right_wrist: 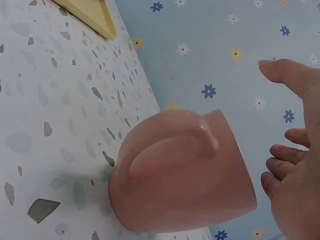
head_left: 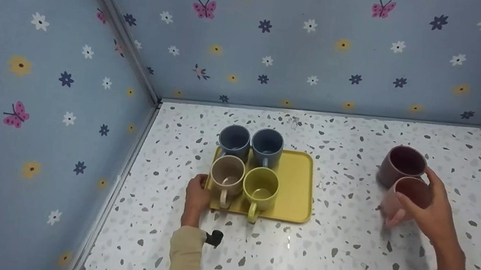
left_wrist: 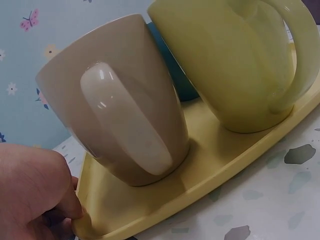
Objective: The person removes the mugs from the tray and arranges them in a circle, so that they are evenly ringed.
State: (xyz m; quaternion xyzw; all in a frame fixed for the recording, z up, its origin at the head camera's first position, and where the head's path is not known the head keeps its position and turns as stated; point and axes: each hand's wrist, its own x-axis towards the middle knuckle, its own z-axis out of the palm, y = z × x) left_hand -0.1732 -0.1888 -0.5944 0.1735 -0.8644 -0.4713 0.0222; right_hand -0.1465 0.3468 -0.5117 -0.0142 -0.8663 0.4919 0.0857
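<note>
My left hand grips the left edge of a yellow tray, its fingers curled at the rim in the left wrist view. At the tray's front stand a beige mug and a yellow-green mug, handles toward me. Two blue mugs stand behind them, side by side. Over at the right, a pink mug stands upright on the table. Beside and above its rim is my right hand, thumb and fingers spread, with a gap to the mug in the right wrist view.
Just behind the pink mug stands a dark maroon mug. The speckled white table extends between the tray and these mugs. Flowered blue panels enclose the back and sides.
</note>
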